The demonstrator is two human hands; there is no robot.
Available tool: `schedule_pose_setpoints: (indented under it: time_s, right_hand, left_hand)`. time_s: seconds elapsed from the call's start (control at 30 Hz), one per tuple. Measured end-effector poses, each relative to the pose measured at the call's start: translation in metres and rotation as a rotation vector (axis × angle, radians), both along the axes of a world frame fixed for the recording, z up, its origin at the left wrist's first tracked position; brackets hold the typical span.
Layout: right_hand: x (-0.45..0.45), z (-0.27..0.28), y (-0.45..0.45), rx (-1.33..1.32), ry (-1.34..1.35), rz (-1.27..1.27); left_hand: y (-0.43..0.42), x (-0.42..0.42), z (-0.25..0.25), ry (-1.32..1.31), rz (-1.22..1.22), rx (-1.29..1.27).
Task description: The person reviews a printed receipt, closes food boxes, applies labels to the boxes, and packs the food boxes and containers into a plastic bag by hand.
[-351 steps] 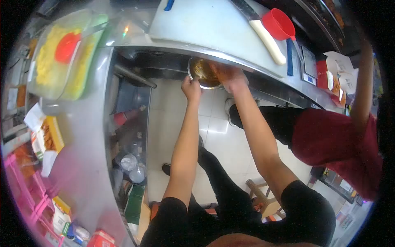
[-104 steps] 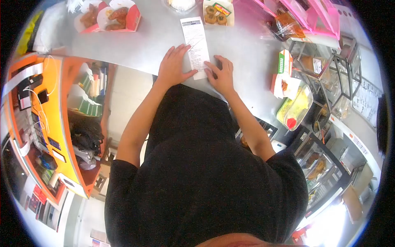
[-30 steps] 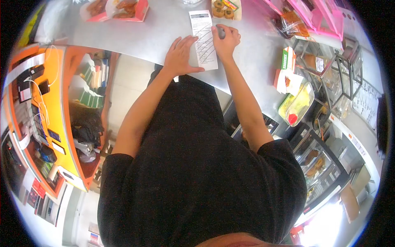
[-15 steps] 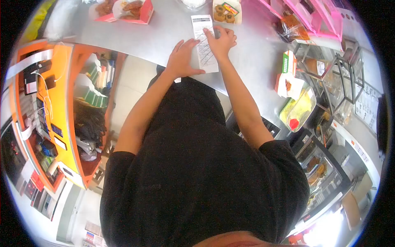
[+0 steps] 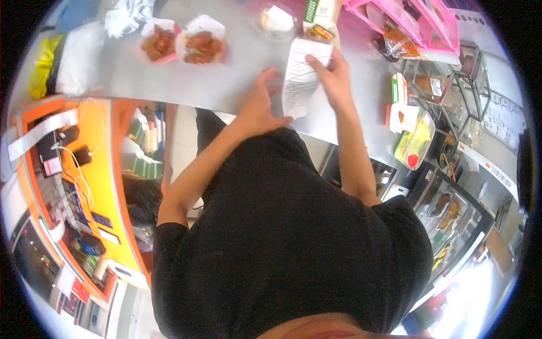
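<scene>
A long white receipt [image 5: 305,76], printed and crossed with pen strokes, is pinched at its upper right by my right hand [image 5: 334,79]. My right thumb presses its front, and the other fingers go behind its edge. Left of the paper, my left hand [image 5: 262,110] is open, its thumb pointing towards the receipt's lower end; whether it touches is unclear. Just beyond the receipt's top stands an open food box [image 5: 320,31] with a small sachet in it, partly covered by the paper. Two open boxes of fried chicken [image 5: 158,45] [image 5: 203,48] sit farther left.
A white-topped bowl [image 5: 276,20] stands at the back of the steel counter [image 5: 243,73]. Pink racks [image 5: 406,22] are at the back right. A small carton [image 5: 398,96] and a clear tray with yellow contents [image 5: 415,138] line the right edge. An orange desk [image 5: 101,169] stands left.
The receipt has come up off the counter in my right hand and now overlaps the food box. My left hand has moved slightly towards me. The whole view has shifted, showing more counter.
</scene>
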State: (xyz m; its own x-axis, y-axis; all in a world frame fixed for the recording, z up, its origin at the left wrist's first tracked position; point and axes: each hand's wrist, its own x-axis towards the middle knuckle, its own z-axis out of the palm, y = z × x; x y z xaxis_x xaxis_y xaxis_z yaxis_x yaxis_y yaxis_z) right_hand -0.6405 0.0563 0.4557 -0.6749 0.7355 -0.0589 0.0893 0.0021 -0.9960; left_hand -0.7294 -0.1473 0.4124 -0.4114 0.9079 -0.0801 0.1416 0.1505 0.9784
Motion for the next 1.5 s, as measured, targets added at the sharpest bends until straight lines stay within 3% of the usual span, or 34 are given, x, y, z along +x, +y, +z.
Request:
schedule_pose_setpoints:
  time_s: [0.07, 0.13, 0.2, 0.27, 0.4, 0.43, 0.57, 0.63, 0.7, 0.77, 0.87, 0.93, 0.97, 1.0, 1.07, 1.13, 1.27, 1.33, 1.37, 1.43, 1.5]
  right_hand:
    - [-0.021, 0.065, -0.011, 0.126, -0.261, -0.033]
    - [-0.074, 0.106, -0.033, -0.088, 0.117, -0.094]
    - [-0.132, 0.152, -0.060, -0.092, 0.212, 0.023]
    - [-0.206, 0.175, -0.086, -0.087, 0.252, 0.068]
    - [-0.364, 0.200, -0.133, 0.061, 0.275, 0.261]
    - [-0.404, 0.195, -0.137, 0.135, 0.219, 0.330]
    - [-0.561, 0.167, -0.160, 0.001, 0.229, 0.531]
    - [-0.646, 0.110, -0.148, 0.151, 0.191, 0.626]
    - [-0.702, 0.065, -0.138, 0.716, -0.171, 0.589]
    - [-0.749, -0.082, -0.096, 1.113, -0.175, 0.621]
    - [-0.742, -0.103, -0.091, 0.959, -0.326, 0.692]
    - [-0.729, -0.092, -0.086, 1.124, -0.372, 0.704]
    - [-0.717, -0.077, -0.082, 1.021, -0.538, 0.741]
    - [-0.692, -0.024, -0.082, 0.716, -0.701, 0.878]
    - [-0.626, 0.006, -0.067, 0.433, -0.483, 0.580]
    - [-0.532, 0.045, -0.055, 0.535, -0.340, 0.438]
    - [-0.361, 0.044, -0.055, 0.693, -0.571, 0.737]
    - [-0.335, 0.031, -0.064, 0.572, -0.675, 0.800]
    - [-0.329, 0.025, -0.067, 0.502, -0.717, 0.839]
    - [-0.341, 0.021, -0.068, 0.329, -0.754, 0.951]
    - [-0.350, 0.023, -0.074, 0.421, -0.791, 0.937]
  left_hand:
    - [-0.021, -0.035, 0.027, -0.233, -0.019, 0.045]
    - [-0.048, -0.084, 0.068, -0.503, -0.094, -0.008]
    - [-0.081, -0.139, 0.104, -0.563, -0.126, 0.129]
    - [-0.114, -0.185, 0.125, -0.388, 0.163, 0.277]
    - [-0.182, -0.306, 0.148, -0.362, 0.527, 0.197]
    - [-0.191, -0.335, 0.138, -0.343, 0.562, 0.293]
    - [-0.196, -0.432, 0.105, -0.473, 0.778, 0.254]
    - [-0.191, -0.471, 0.056, -0.470, 0.850, 0.248]
    - [-0.173, -0.510, -0.005, -0.493, 0.923, 0.178]
    - [-0.152, -0.515, -0.063, -0.569, 0.993, 0.003]
    - [-0.143, -0.508, -0.068, -0.333, 1.009, -0.200]
    - [-0.145, -0.514, -0.139, 0.191, 0.973, -0.376]
    - [-0.150, -0.512, -0.144, -0.015, 0.940, -0.265]
    - [-0.152, -0.507, -0.136, -0.229, 0.913, -0.167]
    - [-0.152, -0.488, -0.081, -0.475, 0.921, -0.082]
    - [-0.167, -0.467, -0.062, -0.474, 0.901, -0.153]
    - [-0.201, -0.433, -0.077, -0.330, 0.758, -0.132]
    - [-0.185, -0.405, -0.045, 0.389, 0.254, -0.035]
    - [-0.172, -0.392, -0.019, 0.439, 0.140, -0.018]
    - [-0.151, -0.374, -0.009, 0.361, 0.018, 0.019]
    - [-0.135, -0.368, -0.034, 0.111, 0.008, 0.072]
